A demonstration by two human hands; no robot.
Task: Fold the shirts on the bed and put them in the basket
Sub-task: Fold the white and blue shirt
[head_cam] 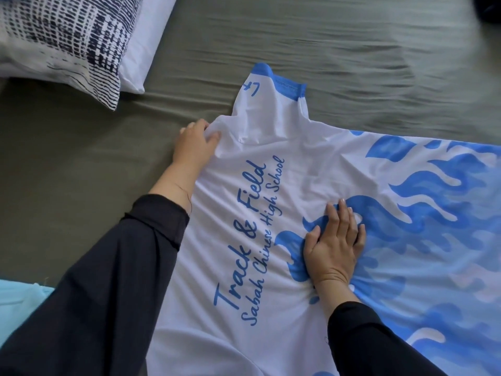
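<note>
A white shirt [284, 169] with blue wave print and blue lettering lies spread flat on the grey-green bed sheet [352, 63], back side up. One sleeve with a blue cuff [282, 85] points away from me. My left hand [193, 143] pinches the shirt's edge near the shoulder, fingers curled round a fold of cloth. My right hand [336, 240] presses flat on the middle of the shirt, fingers straight. No basket is in view.
A pillow [65, 42] with a dark blue and white pattern lies at the upper left, on a plain white pillow [141, 50]. A light blue cloth [19, 302] shows at the lower left edge. A dark object [488, 6] sits at the top right corner.
</note>
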